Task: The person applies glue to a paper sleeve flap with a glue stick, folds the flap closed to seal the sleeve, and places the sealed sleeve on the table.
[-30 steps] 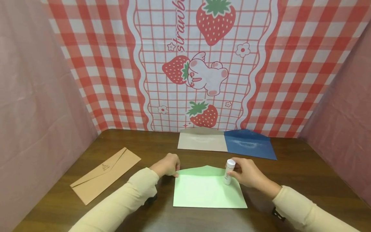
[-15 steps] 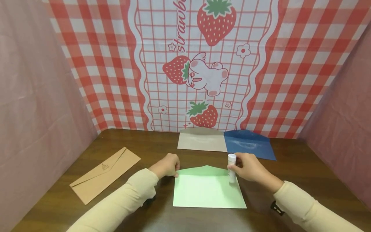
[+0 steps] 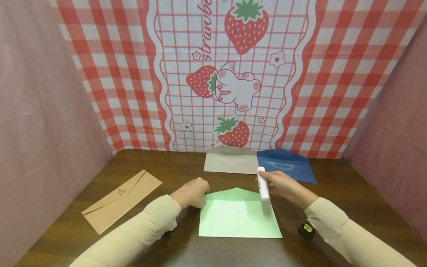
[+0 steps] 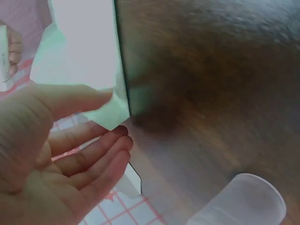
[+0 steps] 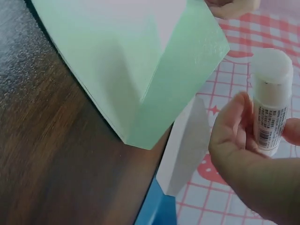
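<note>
In the head view, holding a white tube (image 3: 263,184) in the right hand (image 3: 281,184), closing thumb and fingers round it and tilting it above the right far corner of a light green envelope (image 3: 238,219). Bending the fingers of the left hand (image 3: 191,193) at the left far corner. Showing the open flap (image 3: 237,194) spread toward the far side, the whole envelope lying on the near part of a brown table (image 3: 176,167). Showing also a tan envelope (image 3: 122,201) lying aslant and folded closed at left, plus a beige envelope (image 3: 230,163) and a blue envelope (image 3: 298,170) touching side by side at the far edge, before a red-checked cloth (image 3: 130,89). In the left wrist view, pinching the green corner, laying the thumb over it and half-curling the other fingers behind; being unable to tell how firmly. Catching part of a translucent object (image 4: 243,201), too cut off for naming. In the right wrist view, gripping the tube between thumb and curled fingers, displaying a barcode label (image 5: 271,126), and holding it apart from the green paper.
</note>
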The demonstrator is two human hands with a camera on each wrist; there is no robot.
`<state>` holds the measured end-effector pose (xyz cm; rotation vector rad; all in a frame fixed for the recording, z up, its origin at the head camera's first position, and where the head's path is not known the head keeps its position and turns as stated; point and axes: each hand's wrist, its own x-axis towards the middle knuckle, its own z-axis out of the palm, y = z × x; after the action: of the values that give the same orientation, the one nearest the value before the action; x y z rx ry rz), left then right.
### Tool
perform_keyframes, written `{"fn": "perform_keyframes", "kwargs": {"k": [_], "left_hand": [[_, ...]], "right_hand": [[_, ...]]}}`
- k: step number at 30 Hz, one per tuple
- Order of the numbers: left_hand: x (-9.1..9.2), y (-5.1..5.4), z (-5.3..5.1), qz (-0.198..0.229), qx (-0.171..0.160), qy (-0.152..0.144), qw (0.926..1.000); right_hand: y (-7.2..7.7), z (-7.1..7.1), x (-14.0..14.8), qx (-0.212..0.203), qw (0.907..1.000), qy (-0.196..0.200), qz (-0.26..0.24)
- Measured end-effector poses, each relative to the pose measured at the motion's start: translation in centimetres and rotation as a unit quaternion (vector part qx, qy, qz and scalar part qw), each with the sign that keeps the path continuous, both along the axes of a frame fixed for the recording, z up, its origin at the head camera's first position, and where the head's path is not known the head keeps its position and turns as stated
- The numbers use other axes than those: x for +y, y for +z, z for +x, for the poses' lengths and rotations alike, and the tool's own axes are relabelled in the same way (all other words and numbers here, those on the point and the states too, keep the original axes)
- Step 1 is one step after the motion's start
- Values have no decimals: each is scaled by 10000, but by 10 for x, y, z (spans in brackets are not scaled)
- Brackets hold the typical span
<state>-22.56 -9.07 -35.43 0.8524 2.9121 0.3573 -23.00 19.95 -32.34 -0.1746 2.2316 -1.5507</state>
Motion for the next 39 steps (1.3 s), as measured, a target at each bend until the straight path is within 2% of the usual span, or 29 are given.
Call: {"fn": "perform_keyframes", "kwargs": {"k": [3, 6, 8, 11, 14, 21, 24, 28, 33, 39], "left_hand": [[1, 2, -3, 204, 72, -291, 9993], [5, 6, -3, 585, 149, -655, 9960], [9, 9, -3, 792, 241, -848, 9930], [16, 13, -1, 989, 307, -980, 9898], [20, 16, 0, 1059, 387, -1029, 9883], [20, 21, -1, 1571, 783, -816, 9811], [18, 22, -2, 1654, 870, -822, 9789], [17, 20, -1, 1582, 754, -838, 9810], [19, 18, 3, 1554, 397, -857, 9833], [25, 16, 6, 1521, -11, -877, 9845]], "right_hand": [[-4, -6, 1, -328, 9967, 223, -707], [-7, -11, -2, -503, 9913, 444, -1129], [-8, -14, -6, -500, 9910, 477, -1142], [-9, -20, -14, -437, 9919, 493, -1081], [-11, -24, -19, -415, 9914, 553, -1108], [-21, -28, -22, -452, 9847, 1138, -1241], [-27, -28, -21, -508, 9838, 1227, -1204], [-34, -26, -20, -689, 9838, 1380, -917], [-41, -19, -23, -886, 9805, 1675, -514], [-44, -11, -27, -830, 9841, 1563, -119]]}}
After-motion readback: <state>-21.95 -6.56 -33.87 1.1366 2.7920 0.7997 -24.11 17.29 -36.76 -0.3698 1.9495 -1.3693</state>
